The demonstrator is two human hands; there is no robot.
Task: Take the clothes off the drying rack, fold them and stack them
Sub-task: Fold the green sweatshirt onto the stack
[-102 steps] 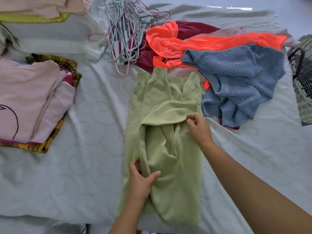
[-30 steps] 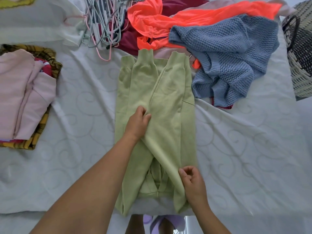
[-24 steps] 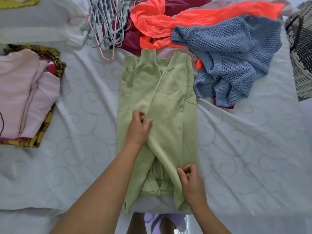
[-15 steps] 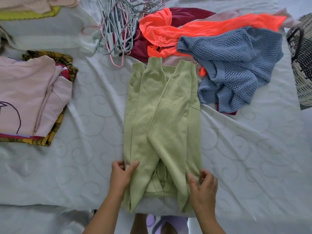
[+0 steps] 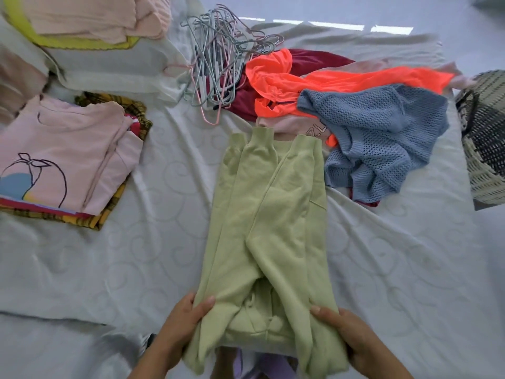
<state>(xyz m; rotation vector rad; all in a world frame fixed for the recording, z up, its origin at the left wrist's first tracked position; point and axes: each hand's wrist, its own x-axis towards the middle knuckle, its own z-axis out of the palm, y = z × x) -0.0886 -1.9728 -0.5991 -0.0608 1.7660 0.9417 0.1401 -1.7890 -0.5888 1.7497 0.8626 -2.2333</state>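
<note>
A light green sweatshirt (image 5: pixel 273 220) lies lengthwise on the white sheet (image 5: pixel 136 269), its sides and both sleeves folded in, cuffs pointing away from me. My left hand (image 5: pixel 183 324) grips its near left corner, thumb on top. My right hand (image 5: pixel 347 337) grips the near right corner the same way. The near end hangs past the bed's edge. A folded stack topped by a pink printed shirt (image 5: pixel 60 160) sits at the left. Unfolded clothes lie beyond: an orange top (image 5: pixel 328 80), a blue knit sweater (image 5: pixel 382 138), a maroon garment (image 5: pixel 314 57).
A bunch of wire hangers (image 5: pixel 218 64) lies at the top centre. Another folded pile, pink over yellow (image 5: pixel 90 23), is at the top left. A woven basket (image 5: pixel 483 138) stands off the right edge. Bare sheet shows on both sides of the green sweatshirt.
The sleeves were laid flat along the body. Both hands then slid down to the near end and took hold of its two corners.
</note>
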